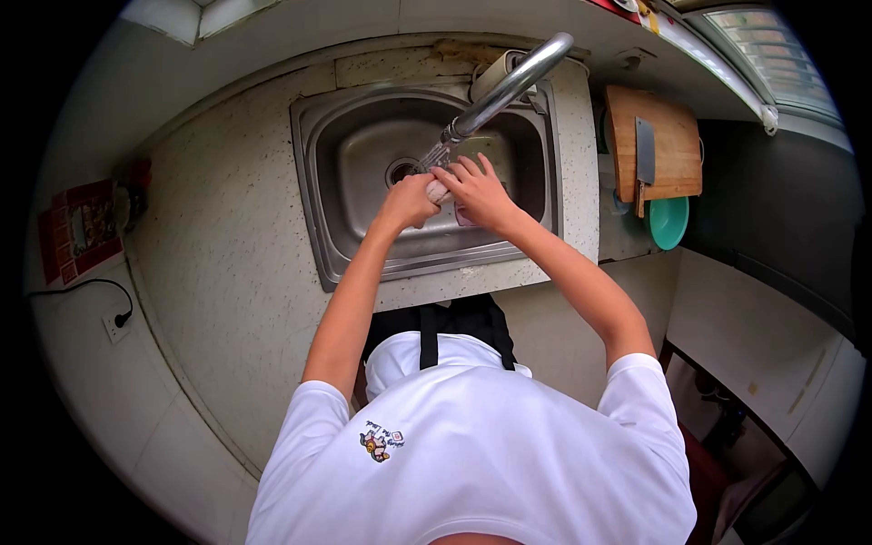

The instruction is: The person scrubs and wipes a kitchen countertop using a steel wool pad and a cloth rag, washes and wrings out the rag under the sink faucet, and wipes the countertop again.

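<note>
Over the steel sink [327, 213], my left hand [411, 202] is closed round a small pale pinkish lump [438, 191] whose kind I cannot make out. My right hand [481, 194] lies against the other side of this lump, its fingers stretched out and spread. Water [435, 157] runs down from the tap [513, 86] just beyond the fingers. Below my right palm a bit of something pinkish [463, 216] shows in the basin, mostly hidden. The drain [401, 171] is behind my left hand.
On the right stand a wooden cutting board [627, 113], a cleaver [645, 150] and a green bowl [668, 223]. A light container [495, 77] sits behind the tap. A red printed package [91, 222] and a plugged-in cord [123, 318] are at the left.
</note>
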The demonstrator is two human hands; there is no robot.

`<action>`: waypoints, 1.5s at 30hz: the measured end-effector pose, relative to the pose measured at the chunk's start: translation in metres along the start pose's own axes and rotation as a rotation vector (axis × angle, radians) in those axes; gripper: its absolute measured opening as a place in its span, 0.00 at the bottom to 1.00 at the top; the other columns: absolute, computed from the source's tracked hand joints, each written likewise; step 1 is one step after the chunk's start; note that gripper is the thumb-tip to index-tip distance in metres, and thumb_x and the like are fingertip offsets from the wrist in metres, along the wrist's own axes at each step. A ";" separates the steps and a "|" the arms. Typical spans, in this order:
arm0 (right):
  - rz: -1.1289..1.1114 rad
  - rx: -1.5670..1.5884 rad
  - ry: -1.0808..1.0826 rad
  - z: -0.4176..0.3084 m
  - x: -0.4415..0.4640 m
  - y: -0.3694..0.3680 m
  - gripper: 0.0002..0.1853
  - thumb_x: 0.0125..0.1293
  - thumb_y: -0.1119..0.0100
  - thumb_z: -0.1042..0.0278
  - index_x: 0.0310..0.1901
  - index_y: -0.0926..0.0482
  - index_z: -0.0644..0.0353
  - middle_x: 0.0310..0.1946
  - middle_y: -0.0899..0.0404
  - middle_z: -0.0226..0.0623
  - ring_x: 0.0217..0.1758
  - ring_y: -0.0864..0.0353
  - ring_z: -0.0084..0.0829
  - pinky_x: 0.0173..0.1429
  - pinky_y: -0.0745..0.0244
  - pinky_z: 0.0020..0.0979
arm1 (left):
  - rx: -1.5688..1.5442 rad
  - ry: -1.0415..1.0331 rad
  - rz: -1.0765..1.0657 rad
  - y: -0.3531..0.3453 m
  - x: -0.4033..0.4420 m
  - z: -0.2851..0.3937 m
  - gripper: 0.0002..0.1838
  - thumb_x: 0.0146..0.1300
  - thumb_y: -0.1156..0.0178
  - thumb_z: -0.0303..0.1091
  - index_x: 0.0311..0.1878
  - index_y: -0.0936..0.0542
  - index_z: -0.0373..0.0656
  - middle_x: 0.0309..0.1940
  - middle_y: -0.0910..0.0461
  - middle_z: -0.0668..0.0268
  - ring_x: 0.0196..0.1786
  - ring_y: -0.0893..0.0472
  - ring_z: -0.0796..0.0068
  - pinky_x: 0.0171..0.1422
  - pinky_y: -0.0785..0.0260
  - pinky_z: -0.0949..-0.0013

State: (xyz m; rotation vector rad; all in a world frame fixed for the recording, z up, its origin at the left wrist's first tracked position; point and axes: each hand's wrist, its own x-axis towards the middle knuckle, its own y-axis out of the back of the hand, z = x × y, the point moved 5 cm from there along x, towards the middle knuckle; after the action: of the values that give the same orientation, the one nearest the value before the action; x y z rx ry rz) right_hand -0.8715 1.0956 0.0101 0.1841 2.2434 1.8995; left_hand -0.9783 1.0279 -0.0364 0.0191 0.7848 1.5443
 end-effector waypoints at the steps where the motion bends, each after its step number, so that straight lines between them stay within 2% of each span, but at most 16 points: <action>1: 0.005 0.000 -0.002 0.004 0.003 -0.003 0.35 0.42 0.35 0.70 0.58 0.32 0.54 0.49 0.28 0.42 0.58 0.32 0.42 0.65 0.41 0.47 | 0.005 -0.002 0.001 0.004 -0.004 0.003 0.19 0.41 0.36 0.32 0.41 0.21 0.42 0.32 0.20 0.51 0.41 0.20 0.54 0.46 0.28 0.59; 4: -0.113 0.126 -0.033 0.012 0.008 -0.009 0.21 0.42 0.37 0.72 0.43 0.25 0.56 0.39 0.27 0.37 0.51 0.27 0.39 0.61 0.37 0.43 | -0.105 -0.026 -0.212 0.009 -0.030 0.001 0.21 0.47 0.35 0.36 0.47 0.23 0.40 0.40 0.20 0.55 0.43 0.20 0.63 0.46 0.28 0.64; 7: -0.016 0.293 0.047 0.003 0.011 0.034 0.13 0.43 0.36 0.72 0.33 0.26 0.59 0.36 0.25 0.37 0.45 0.25 0.40 0.54 0.30 0.35 | -1.128 0.084 -0.584 0.006 -0.062 -0.005 0.27 0.65 0.45 0.41 0.63 0.36 0.39 0.55 0.27 0.65 0.53 0.25 0.76 0.55 0.29 0.66; 12: 0.093 0.587 0.039 -0.016 0.002 0.058 0.16 0.45 0.34 0.70 0.37 0.27 0.62 0.51 0.24 0.39 0.53 0.25 0.43 0.51 0.26 0.37 | -1.437 0.029 -0.542 -0.025 -0.079 -0.003 0.43 0.57 0.40 0.49 0.69 0.46 0.38 0.59 0.32 0.55 0.60 0.28 0.66 0.62 0.33 0.58; 15: 0.095 0.587 0.119 -0.027 0.005 0.069 0.21 0.46 0.35 0.73 0.45 0.25 0.60 0.56 0.26 0.37 0.57 0.26 0.41 0.54 0.26 0.36 | -1.866 -0.084 -0.900 -0.040 -0.095 0.038 0.48 0.51 0.35 0.49 0.70 0.48 0.39 0.60 0.34 0.52 0.60 0.28 0.57 0.62 0.33 0.52; 20: -0.283 0.458 0.292 -0.015 0.001 0.047 0.18 0.48 0.39 0.73 0.45 0.24 0.57 0.49 0.22 0.36 0.51 0.22 0.42 0.50 0.25 0.37 | -1.656 0.032 -1.002 -0.075 -0.096 0.036 0.47 0.44 0.30 0.41 0.67 0.42 0.42 0.45 0.27 0.61 0.43 0.24 0.68 0.48 0.30 0.62; 22: -0.520 0.332 0.213 -0.012 -0.004 0.035 0.17 0.45 0.35 0.71 0.40 0.22 0.60 0.34 0.19 0.44 0.39 0.19 0.45 0.44 0.23 0.41 | -1.473 0.079 -0.864 -0.081 -0.090 0.020 0.42 0.45 0.30 0.39 0.63 0.38 0.42 0.37 0.28 0.67 0.36 0.28 0.76 0.41 0.32 0.69; 25: -0.631 0.319 -0.109 -0.014 -0.019 0.018 0.19 0.46 0.32 0.64 0.40 0.21 0.62 0.34 0.19 0.46 0.38 0.19 0.45 0.44 0.24 0.40 | -1.102 0.303 -0.511 -0.075 -0.067 -0.020 0.39 0.44 0.31 0.37 0.61 0.36 0.44 0.37 0.26 0.64 0.38 0.26 0.74 0.41 0.32 0.70; 27: -0.629 0.392 -0.234 -0.013 -0.019 0.009 0.19 0.46 0.32 0.61 0.38 0.21 0.63 0.32 0.19 0.48 0.37 0.19 0.46 0.44 0.24 0.41 | -0.207 -0.062 -0.034 -0.029 -0.049 -0.010 0.31 0.44 0.32 0.35 0.53 0.32 0.42 0.30 0.24 0.62 0.31 0.24 0.68 0.33 0.31 0.66; 30: -0.557 0.581 -0.344 -0.013 -0.024 -0.015 0.20 0.48 0.32 0.54 0.30 0.22 0.65 0.25 0.20 0.44 0.26 0.19 0.41 0.32 0.25 0.37 | 0.296 -0.195 -0.029 0.001 -0.039 0.025 0.27 0.45 0.35 0.35 0.50 0.31 0.42 0.28 0.21 0.61 0.31 0.22 0.55 0.33 0.30 0.60; 32: -0.826 0.961 -0.713 -0.028 -0.031 -0.022 0.20 0.49 0.31 0.52 0.24 0.23 0.63 0.18 0.26 0.37 0.17 0.28 0.31 0.21 0.33 0.30 | 0.397 -0.358 0.014 0.003 -0.027 0.019 0.17 0.49 0.39 0.34 0.43 0.29 0.44 0.24 0.21 0.65 0.30 0.21 0.57 0.33 0.30 0.61; 33: -0.847 1.301 -0.783 -0.043 -0.037 -0.020 0.21 0.55 0.35 0.49 0.21 0.30 0.55 0.15 0.36 0.24 0.13 0.42 0.16 0.16 0.48 0.20 | 0.543 -0.625 0.044 0.005 -0.025 0.023 0.15 0.49 0.39 0.34 0.41 0.27 0.45 0.24 0.22 0.67 0.31 0.21 0.62 0.33 0.30 0.64; 35: -0.874 1.667 -0.846 -0.068 -0.045 -0.027 0.20 0.58 0.37 0.49 0.23 0.33 0.53 0.15 0.39 0.21 0.13 0.44 0.13 0.15 0.53 0.17 | 0.679 -1.037 0.107 0.009 -0.031 0.033 0.09 0.48 0.41 0.35 0.34 0.25 0.48 0.21 0.27 0.70 0.28 0.23 0.74 0.31 0.31 0.71; 38: -0.848 2.253 -0.891 -0.089 -0.045 -0.028 0.18 0.67 0.47 0.50 0.26 0.38 0.49 0.15 0.46 0.16 0.13 0.49 0.06 0.14 0.61 0.11 | 0.658 -1.153 0.129 0.017 -0.025 0.042 0.09 0.46 0.41 0.35 0.32 0.25 0.47 0.22 0.28 0.72 0.27 0.24 0.74 0.31 0.32 0.72; 40: -0.653 2.840 -0.643 -0.099 -0.033 -0.017 0.17 0.71 0.52 0.54 0.26 0.38 0.50 0.16 0.45 0.17 0.13 0.47 0.06 0.13 0.59 0.11 | 0.558 -1.171 0.245 0.032 -0.027 0.064 0.09 0.43 0.40 0.31 0.31 0.26 0.46 0.21 0.29 0.72 0.26 0.26 0.73 0.30 0.32 0.71; 45: -0.488 3.203 -0.305 -0.114 -0.017 -0.001 0.17 0.72 0.55 0.55 0.26 0.38 0.51 0.16 0.44 0.18 0.13 0.46 0.07 0.12 0.56 0.11 | 0.349 -1.079 0.278 0.048 -0.027 0.074 0.10 0.44 0.40 0.28 0.32 0.27 0.45 0.19 0.30 0.69 0.24 0.26 0.70 0.27 0.35 0.69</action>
State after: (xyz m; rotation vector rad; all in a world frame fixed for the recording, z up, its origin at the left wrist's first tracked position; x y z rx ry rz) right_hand -0.8807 0.9823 0.0277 0.1166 1.7381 -2.3689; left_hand -0.9823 1.0414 0.0551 1.1582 0.1579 1.3552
